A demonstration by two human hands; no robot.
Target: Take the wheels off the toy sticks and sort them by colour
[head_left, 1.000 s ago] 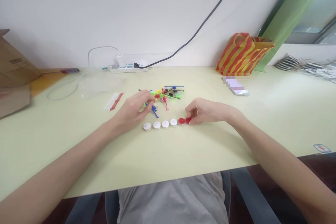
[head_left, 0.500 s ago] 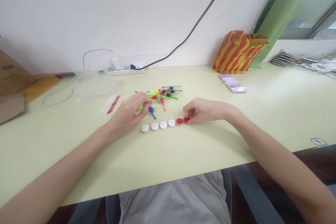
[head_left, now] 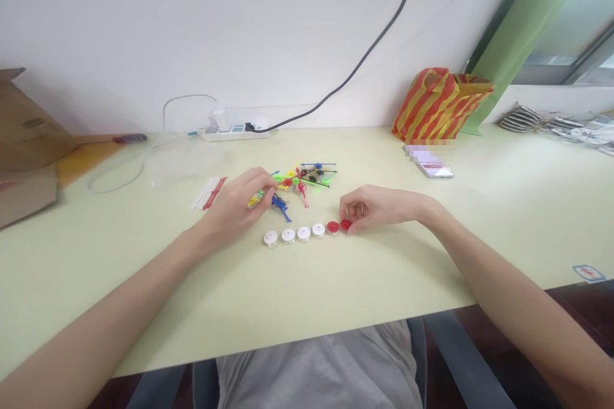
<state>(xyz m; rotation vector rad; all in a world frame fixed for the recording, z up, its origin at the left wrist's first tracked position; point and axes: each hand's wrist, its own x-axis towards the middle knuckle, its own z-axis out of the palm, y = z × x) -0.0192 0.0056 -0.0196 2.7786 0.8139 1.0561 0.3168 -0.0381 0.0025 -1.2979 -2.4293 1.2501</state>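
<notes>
A row of small round pieces with clear bases stands on the table: several white-topped ones (head_left: pixel 304 233) on the left and a red-topped one (head_left: pixel 332 227) beside them. At the row's right end, my right hand (head_left: pixel 371 209) has its fingers curled and closed on another red-topped round piece (head_left: pixel 346 225). My left hand (head_left: pixel 244 198) hovers at the left side of a pile of coloured plastic arrow spinners (head_left: pixel 301 187). Its thumb and fingers are drawn together in a pinch; what is between them, if anything, is hidden. Blue arrow pieces (head_left: pixel 280 204) lie close to its fingertips.
White sticks (head_left: pixel 205 193) and red sticks (head_left: pixel 214 194) lie left of my left hand. Along the wall are a power strip (head_left: pixel 237 134) with a black cable and a striped bag (head_left: pixel 439 105). A phone (head_left: pixel 434 166) lies front of the bag; a cardboard box (head_left: pixel 33 134) stands far left.
The whole view has shifted slightly, with the scene now a little lower and further right. Both hands keep nearly the same places relative to the row and the pile.
</notes>
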